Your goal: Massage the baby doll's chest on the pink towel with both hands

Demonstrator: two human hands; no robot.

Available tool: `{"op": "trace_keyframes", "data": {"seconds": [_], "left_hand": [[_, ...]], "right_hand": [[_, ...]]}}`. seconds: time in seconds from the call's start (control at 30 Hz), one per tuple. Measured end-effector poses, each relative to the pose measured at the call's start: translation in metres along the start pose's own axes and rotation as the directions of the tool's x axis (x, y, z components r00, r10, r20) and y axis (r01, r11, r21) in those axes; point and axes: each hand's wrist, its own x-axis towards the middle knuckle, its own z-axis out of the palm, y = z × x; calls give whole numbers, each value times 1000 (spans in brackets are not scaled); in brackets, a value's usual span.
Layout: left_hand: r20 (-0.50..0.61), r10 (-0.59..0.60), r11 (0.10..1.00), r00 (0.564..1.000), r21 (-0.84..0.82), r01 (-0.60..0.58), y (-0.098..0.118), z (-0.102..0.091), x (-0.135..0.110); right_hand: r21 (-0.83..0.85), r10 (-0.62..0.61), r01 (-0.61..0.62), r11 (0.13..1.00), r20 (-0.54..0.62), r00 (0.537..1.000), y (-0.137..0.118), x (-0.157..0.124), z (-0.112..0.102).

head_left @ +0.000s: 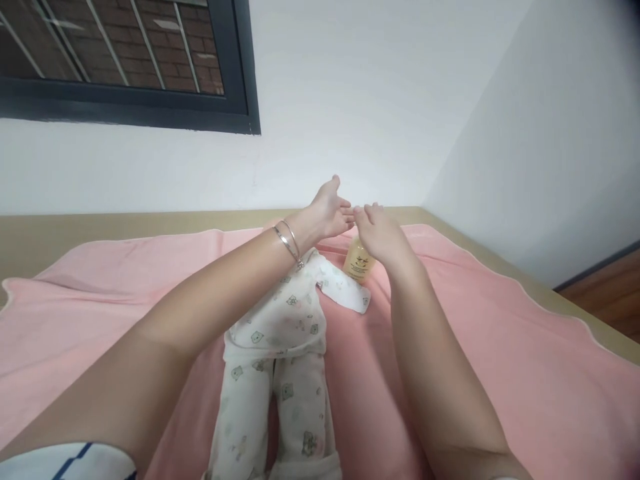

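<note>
My left hand [331,212] reaches forward with the palm turned partly up, thumb raised and fingers stretched out, holding nothing. Two thin bracelets [289,243] circle that wrist. Right beside its fingertips, my right hand [379,232] lies palm down over the top of a yellowish bottle [359,261], fingers extended. The bottle's top is hidden behind this hand. In front of the bottle a small white long-sleeved top [287,320] with animal prints lies flat, partly covered by my left forearm. Matching trousers [300,400] continue from its hem toward me.
A pink blanket [490,333] with some folds covers the surface under the clothes. Beyond it runs a tan edge [125,223] against the white wall [350,87]. A dark-framed window [235,67] with bars is at the upper left; a wooden panel [607,297] shows at right.
</note>
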Motion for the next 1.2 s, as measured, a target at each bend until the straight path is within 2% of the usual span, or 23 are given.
{"op": "trace_keyframes", "data": {"seconds": [0.1,0.2,0.3,0.37,0.53,0.63,0.73,0.9,0.97,1.13,1.2], "left_hand": [[4,-77,986,997,-149,77,9,8,-12],[-52,-90,983,995,-168,80,10,7,-22],[6,-143,976,990,-166,142,6,-4,-27],[55,-150,976,987,-150,157,4,-15,-31],[-18,-8,993,1000,-115,6,5,-56,-64],[-78,117,986,990,-109,-125,11,-78,-97],[-135,232,966,963,-89,-245,16,-91,-129],[-293,289,949,912,-38,-313,26,-94,-159],[-347,305,943,887,-23,-333,31,-94,-165],[-368,322,899,872,-169,-403,34,-86,-170],[-373,326,900,869,-158,-406,29,-79,-170]], "right_hand": [[-46,31,-28,999,56,998,2,2,9],[-171,63,-49,984,77,995,0,2,12],[-326,49,-23,945,72,996,-3,1,16],[-382,66,-48,923,33,997,-4,1,20],[-476,86,-124,871,-100,991,-6,8,34],[-463,142,-163,871,-80,987,-5,19,36],[-385,200,-205,900,-55,978,-1,30,37],[-313,124,-149,938,-100,987,5,34,41],[-319,141,-166,933,-98,985,3,30,38],[-268,300,-285,920,16,954,-8,19,21],[-220,233,-228,948,-5,972,-12,14,13]]}}
